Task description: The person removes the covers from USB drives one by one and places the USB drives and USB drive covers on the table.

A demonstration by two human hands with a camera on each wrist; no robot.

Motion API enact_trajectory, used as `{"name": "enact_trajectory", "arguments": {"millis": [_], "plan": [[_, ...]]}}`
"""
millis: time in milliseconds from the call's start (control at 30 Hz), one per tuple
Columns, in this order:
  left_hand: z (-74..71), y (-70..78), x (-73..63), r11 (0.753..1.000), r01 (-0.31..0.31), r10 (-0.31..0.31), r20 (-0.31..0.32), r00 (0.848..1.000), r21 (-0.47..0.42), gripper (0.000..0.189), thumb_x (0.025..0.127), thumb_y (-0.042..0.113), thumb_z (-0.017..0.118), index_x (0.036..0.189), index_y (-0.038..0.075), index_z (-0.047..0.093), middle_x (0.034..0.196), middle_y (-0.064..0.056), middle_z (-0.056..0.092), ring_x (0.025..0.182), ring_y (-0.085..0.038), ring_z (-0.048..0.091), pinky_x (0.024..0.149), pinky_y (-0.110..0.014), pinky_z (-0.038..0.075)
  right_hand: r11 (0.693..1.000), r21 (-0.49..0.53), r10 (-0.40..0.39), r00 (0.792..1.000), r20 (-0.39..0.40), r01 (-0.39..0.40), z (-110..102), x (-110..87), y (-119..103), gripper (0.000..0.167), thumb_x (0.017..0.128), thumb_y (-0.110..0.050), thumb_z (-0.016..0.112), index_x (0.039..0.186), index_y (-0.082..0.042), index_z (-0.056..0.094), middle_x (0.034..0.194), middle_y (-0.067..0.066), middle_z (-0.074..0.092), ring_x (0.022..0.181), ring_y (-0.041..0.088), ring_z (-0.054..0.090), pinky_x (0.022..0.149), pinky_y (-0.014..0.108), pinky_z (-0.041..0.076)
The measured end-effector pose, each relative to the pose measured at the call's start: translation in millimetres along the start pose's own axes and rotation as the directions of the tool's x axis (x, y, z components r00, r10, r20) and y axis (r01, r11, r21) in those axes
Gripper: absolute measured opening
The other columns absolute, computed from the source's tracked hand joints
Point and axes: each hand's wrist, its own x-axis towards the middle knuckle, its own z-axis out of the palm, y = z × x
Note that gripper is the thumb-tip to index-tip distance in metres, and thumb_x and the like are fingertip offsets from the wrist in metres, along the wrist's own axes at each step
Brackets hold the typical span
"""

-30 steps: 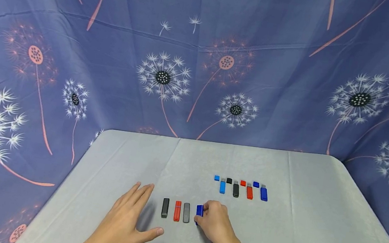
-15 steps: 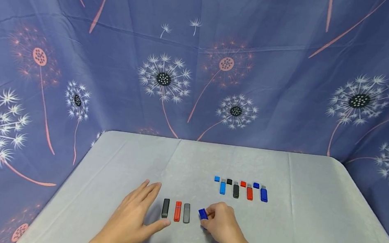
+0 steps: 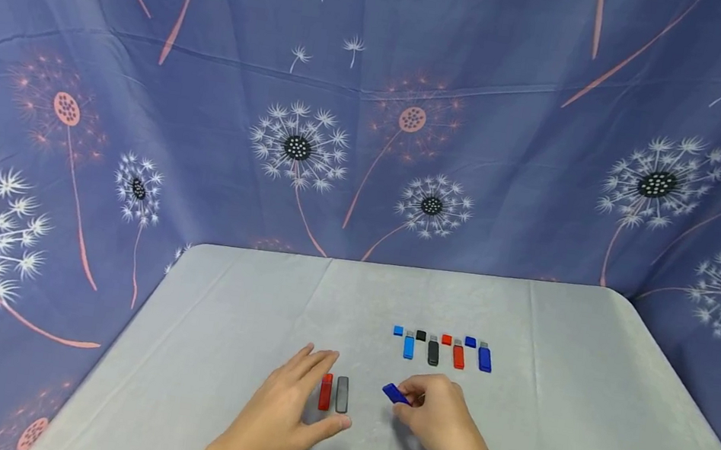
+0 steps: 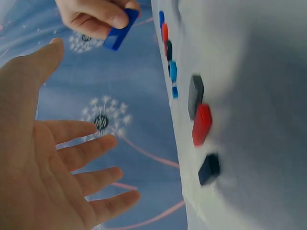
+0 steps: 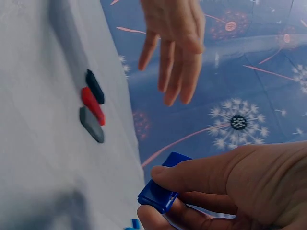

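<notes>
My right hand (image 3: 446,425) pinches a dark blue USB stick (image 3: 394,393) between thumb and fingers, lifted above the table. In the right wrist view the thumb lies across the flat side of the stick. My left hand (image 3: 282,408) hovers over the table with its fingers spread, holding nothing. Just beyond its fingers lie a red USB stick (image 3: 325,392) and a grey USB stick (image 3: 342,394), side by side. A black stick (image 4: 209,169) lies beside the red one in the left wrist view; in the head view the left hand hides it.
Farther back on the white-covered table (image 3: 253,302) is a row of uncapped USB sticks: light blue (image 3: 409,347), black (image 3: 433,353), red (image 3: 458,356) and dark blue (image 3: 485,358). Their caps lie at their upper left. A blue dandelion-patterned cloth (image 3: 209,119) hangs behind.
My right hand has lifted the dark blue USB stick off the row's right end and moved it right, tilting it. My left hand has shifted right, over the black stick.
</notes>
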Motion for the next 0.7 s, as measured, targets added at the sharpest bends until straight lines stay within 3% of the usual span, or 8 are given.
{"name": "enact_trajectory", "arguments": {"millis": [233, 467, 700], "plan": [[11.0, 17.4, 13.0, 0.998, -0.044, 0.046, 0.04, 0.998, -0.053, 0.084, 0.093, 0.075, 0.053, 0.155, 0.019, 0.047, 0.155, 0.004, 0.052, 0.149, -0.033, 0.041, 0.109, -0.06, 0.046, 0.999, -0.046, 0.007, 0.999, -0.05, -0.01, -20.3, -10.2, -0.8, 0.016, 0.078, 0.0, 0.086, 0.082, -0.013, 0.077, 0.076, -0.006, 0.068, 0.07, 0.009, 0.057, 0.062, 0.023, 0.049], [20.5, 36.6, 25.4, 0.989, -0.129, 0.131, 0.025, 0.991, -0.071, 0.077, 0.096, 0.067, 0.059, 0.157, 0.023, 0.044, 0.155, 0.005, 0.05, 0.147, -0.03, 0.044, 0.107, -0.059, 0.048, 0.997, -0.079, 0.017, 0.997, -0.07, -0.023, -38.5, -20.3, 0.5, 0.015, 0.079, -0.003, 0.087, 0.087, -0.013, 0.079, 0.087, -0.004, 0.071, 0.074, 0.008, 0.061, 0.066, 0.023, 0.053], [26.1, 51.9, 35.0, 0.976, -0.206, 0.208, 0.024, 0.978, -0.076, 0.075, 0.096, 0.065, 0.06, 0.156, 0.023, 0.044, 0.154, 0.008, 0.05, 0.146, -0.03, 0.046, 0.107, -0.055, 0.05, 0.992, -0.123, 0.001, 0.996, -0.089, -0.012, -52.4, -29.3, 3.4, 0.015, 0.08, -0.005, 0.087, 0.087, -0.015, 0.078, 0.086, -0.005, 0.07, 0.073, 0.007, 0.061, 0.064, 0.021, 0.053]]}}
